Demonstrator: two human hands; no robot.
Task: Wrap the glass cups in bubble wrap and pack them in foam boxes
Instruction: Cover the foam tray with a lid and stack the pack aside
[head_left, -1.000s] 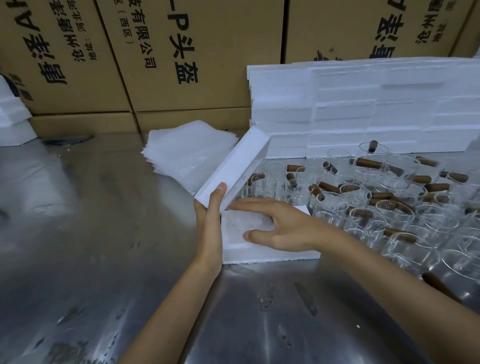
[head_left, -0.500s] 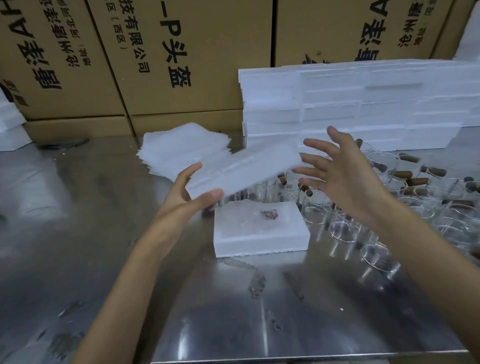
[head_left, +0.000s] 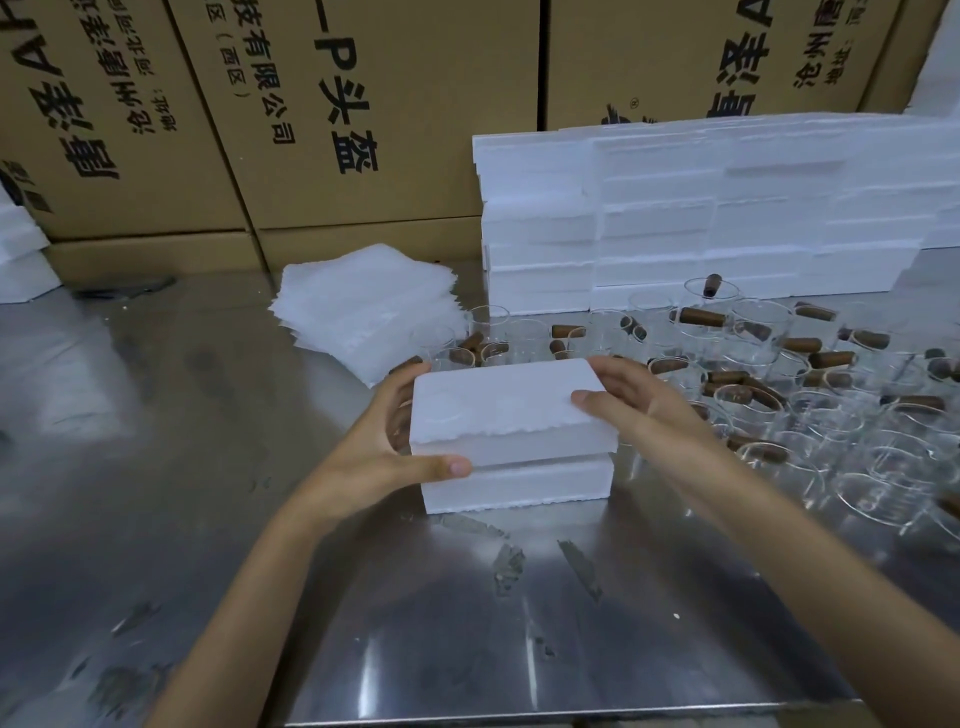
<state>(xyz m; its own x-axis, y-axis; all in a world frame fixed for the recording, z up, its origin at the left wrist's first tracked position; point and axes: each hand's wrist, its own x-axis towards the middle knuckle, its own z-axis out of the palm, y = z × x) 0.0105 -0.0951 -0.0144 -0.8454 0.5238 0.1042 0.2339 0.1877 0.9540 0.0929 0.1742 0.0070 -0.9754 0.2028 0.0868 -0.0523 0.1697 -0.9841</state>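
Closing one foam box: our left hand (head_left: 382, 449) and right hand (head_left: 631, 400) grip the foam lid (head_left: 506, 405) over its base (head_left: 519, 483); next we press it flush.

We see soft, dim light; the metal table (head_left: 208, 467) shines, and the edges look bent and blurry.

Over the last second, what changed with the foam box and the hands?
The foam lid, held tilted up by the left hand, came down flat onto the foam box base. The right hand left the box's inside and took grip of the lid's right end. Glass cups, bubble wrap stack and base stayed put.
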